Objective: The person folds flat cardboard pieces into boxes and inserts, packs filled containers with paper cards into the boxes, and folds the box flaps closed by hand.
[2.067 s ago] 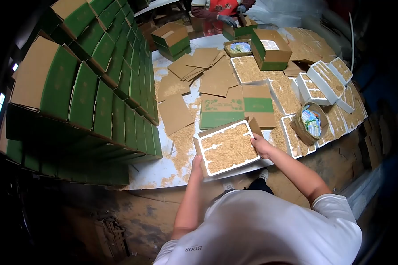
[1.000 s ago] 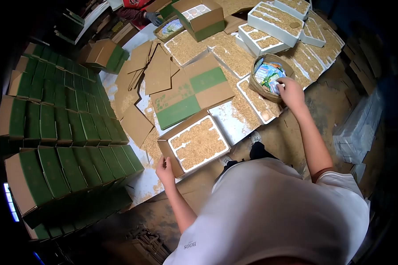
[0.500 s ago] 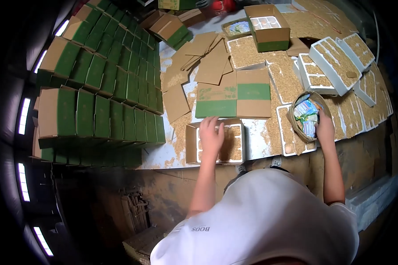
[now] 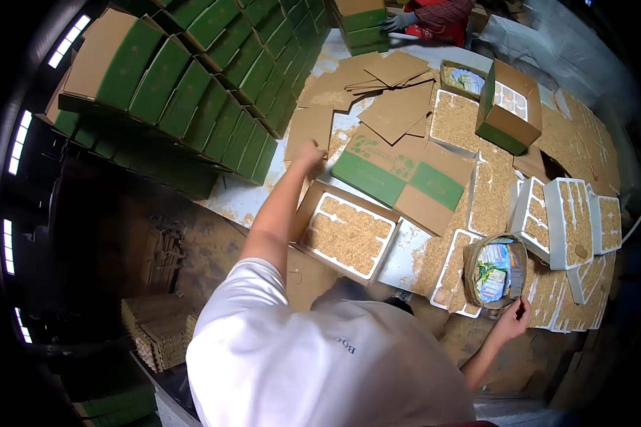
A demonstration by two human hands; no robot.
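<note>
1. Has shifted left hand off the shavings-filled tray and out to a flat cardboard sheet, and drawn right hand back from among the packets to the near rim of the basket.
2. Curls left fingers over the sheet, near its lower right edge; cannot tell whether pinching it.
3. Bends right fingers toward the thumb, just beside the lower end of a grey packet at the basket's rim; cannot tell whether gripping it.
4. Keeps the white-rimmed tray inside the open box, at the near edge of the surface, between the hands and apart from both.
5. Has, just beyond the box, a folded green-and-brown carton, with loose cardboard pieces partly over its far edge.
6. Shows more shavings-filled trays to the right, some tilted, and an upright carton holding a white tray farther back.
7. Rises at left in stacked green boxes.
8. Includes, across the surface, a co-worker's gloved hand beside stacked cartons.
</note>
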